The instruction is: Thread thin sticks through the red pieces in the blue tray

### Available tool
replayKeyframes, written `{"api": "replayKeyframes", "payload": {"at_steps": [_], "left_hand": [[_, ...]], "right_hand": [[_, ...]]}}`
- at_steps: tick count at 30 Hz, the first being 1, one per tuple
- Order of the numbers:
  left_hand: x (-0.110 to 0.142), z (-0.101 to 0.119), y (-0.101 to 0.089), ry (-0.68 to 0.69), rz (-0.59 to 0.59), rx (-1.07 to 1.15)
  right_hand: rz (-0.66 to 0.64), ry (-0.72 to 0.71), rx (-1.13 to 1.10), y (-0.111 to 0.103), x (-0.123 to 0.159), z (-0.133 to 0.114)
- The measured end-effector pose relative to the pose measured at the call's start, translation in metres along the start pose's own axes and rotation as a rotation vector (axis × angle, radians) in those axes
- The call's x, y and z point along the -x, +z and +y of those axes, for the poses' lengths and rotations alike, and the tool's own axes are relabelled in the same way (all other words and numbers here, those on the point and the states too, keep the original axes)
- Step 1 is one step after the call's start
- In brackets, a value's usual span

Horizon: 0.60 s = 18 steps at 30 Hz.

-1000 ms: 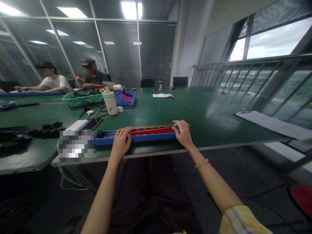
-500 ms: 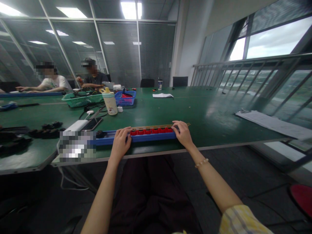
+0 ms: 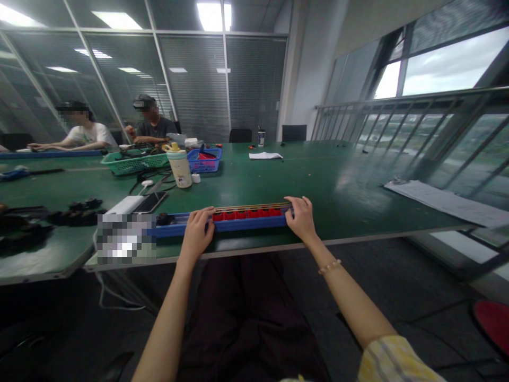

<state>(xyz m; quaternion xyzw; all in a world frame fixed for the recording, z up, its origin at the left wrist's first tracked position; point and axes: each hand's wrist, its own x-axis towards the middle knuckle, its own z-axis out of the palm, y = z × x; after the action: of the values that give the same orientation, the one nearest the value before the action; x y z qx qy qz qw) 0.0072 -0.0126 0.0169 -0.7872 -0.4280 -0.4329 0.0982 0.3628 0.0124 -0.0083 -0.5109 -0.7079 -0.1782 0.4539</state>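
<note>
While both hands work at the near edge of the table, the far left holds two co-workers, one behind the other, seated at its far side with their arms on the surface. Nearer on the left lie black parts, and beside them a white power bank and a phone, with a blurred patch hiding whatever sits just below. Farther off are a green basket full of dark cables, a cream water bottle with a yellow cap, and a blue basket. The left hand is closed around the left part of a long blue tray, its fingers curled over the tray's near edge. The tray lies along the near edge of the table, holding a row of red pieces, with thin metal rods running along its far side. The right hand is also curved and closed, gripping the tray's right end. Farther right lies a white sheet, and loose papers rest by the railing
</note>
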Motion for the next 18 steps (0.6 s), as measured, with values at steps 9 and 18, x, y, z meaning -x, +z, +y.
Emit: {"api": "replayKeyframes", "payload": {"at_steps": [9,18], "left_hand": [[0.0008,0.0006,0.0013,-0.021,-0.007,0.009],[0.0012,0.0007,0.0025,-0.030,-0.021,0.016]], "right_hand": [[-0.044,0.012,0.042,0.0053,0.0032,0.0060],[-0.043,0.016,0.015,0.0043,0.0032,0.0069]]}}
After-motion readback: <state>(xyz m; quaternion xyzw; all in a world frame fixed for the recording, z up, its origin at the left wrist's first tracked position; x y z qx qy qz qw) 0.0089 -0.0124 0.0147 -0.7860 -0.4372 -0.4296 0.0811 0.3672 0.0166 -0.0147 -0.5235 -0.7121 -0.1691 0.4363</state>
